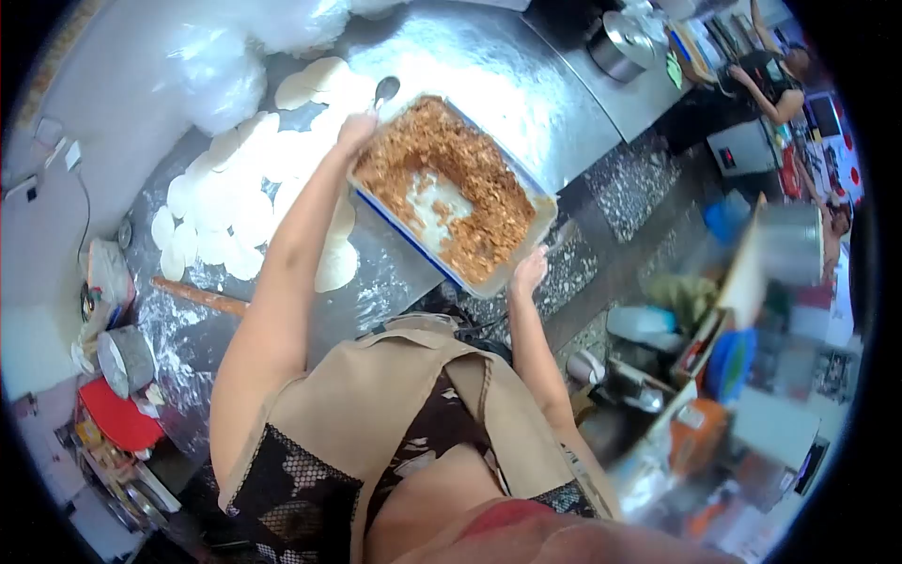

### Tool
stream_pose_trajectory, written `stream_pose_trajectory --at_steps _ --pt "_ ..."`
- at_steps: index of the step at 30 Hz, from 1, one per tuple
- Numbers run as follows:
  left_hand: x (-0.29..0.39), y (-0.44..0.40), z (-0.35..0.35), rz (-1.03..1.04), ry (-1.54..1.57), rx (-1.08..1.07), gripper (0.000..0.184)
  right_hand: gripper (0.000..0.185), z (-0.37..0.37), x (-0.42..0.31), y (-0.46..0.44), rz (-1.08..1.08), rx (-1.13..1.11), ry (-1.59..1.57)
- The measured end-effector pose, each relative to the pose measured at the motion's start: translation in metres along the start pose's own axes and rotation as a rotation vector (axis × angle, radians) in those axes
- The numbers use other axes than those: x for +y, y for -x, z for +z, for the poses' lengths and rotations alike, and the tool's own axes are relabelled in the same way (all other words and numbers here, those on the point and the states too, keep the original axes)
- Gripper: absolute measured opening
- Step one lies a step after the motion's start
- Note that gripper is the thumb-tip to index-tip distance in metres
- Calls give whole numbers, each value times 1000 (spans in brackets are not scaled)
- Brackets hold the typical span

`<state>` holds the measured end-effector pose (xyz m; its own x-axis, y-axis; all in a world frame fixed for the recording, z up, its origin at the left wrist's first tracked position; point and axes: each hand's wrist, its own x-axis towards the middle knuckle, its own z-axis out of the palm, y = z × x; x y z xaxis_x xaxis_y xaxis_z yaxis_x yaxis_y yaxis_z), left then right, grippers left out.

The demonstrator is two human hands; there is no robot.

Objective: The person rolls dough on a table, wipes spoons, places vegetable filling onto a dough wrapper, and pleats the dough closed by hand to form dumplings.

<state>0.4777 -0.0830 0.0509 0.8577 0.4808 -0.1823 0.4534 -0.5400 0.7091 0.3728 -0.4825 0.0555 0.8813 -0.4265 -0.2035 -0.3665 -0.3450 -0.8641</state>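
Note:
A rectangular tray (402,231) with blue sides holds a brown, crumbly filling (484,155), scraped down to a pale bottom near the middle. My left hand (355,133) is closed at the tray's far left corner, with a spoon (386,89) sticking out from its fingers. At the near right corner, my right hand (529,270) grips the tray's rim; its fingers are partly hidden. Many thin white dough rounds (211,202) lie overlapping on the floured metal table (376,301), left of the tray and partly behind my left forearm.
A wooden rolling pin (197,295) lies on the table's left part. Clear plastic bags (216,80) stand at the back left, a metal pot (622,47) at the far right. Beyond the speckled floor (629,193) are a cluttered shelf (691,376) and a person (775,85).

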Motion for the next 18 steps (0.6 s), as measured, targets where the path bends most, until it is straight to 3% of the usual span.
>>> stream_pose_trajectory --at_steps 1,2,3,5,6,7,8,10,11,13,14,15,16,18 --pt "4 31 -9 54 -111 -38 46 47 -5 -2 -8 3 4 41" --pt "14 70 -18 -87 91 -15 44 46 -10 15 -28 40 -64 -100" --pt "-7 92 -10 3 117 36 40 46 -15 32 -49 76 -156 -231" --pt "15 163 -27 -50 110 174 39 43 -30 17 -64 51 -297 -229" --pt "21 199 -33 -196 401 266 36 42 -38 -3 -67 -35 -380 -30" --pt "17 221 -41 -188 389 291 30 42 -27 -2 -95 -309 -408 85" --pt "15 260 -38 -237 553 446 30 41 -16 8 -113 -551 -428 191" --pt "-8 319 -20 -351 615 653 30 36 -9 -34 -106 -414 -583 106" --pt "-13 353 -16 -395 661 742 31 35 0 -47 -105 -982 -535 445" --pt "18 417 -10 -564 707 967 32 38 25 -75 -99 -1245 -665 391" --pt "13 357 18 -520 799 813 32 39 8 -44 -160 -1100 -561 326" --pt "13 390 31 -554 844 885 32 40 34 -47 -174 -1067 -725 184" --pt "31 423 26 -583 909 979 31 38 20 -85 -144 -1068 -770 283" --pt "49 454 39 -572 959 1075 29 38 40 -90 -143 -1092 -887 189"
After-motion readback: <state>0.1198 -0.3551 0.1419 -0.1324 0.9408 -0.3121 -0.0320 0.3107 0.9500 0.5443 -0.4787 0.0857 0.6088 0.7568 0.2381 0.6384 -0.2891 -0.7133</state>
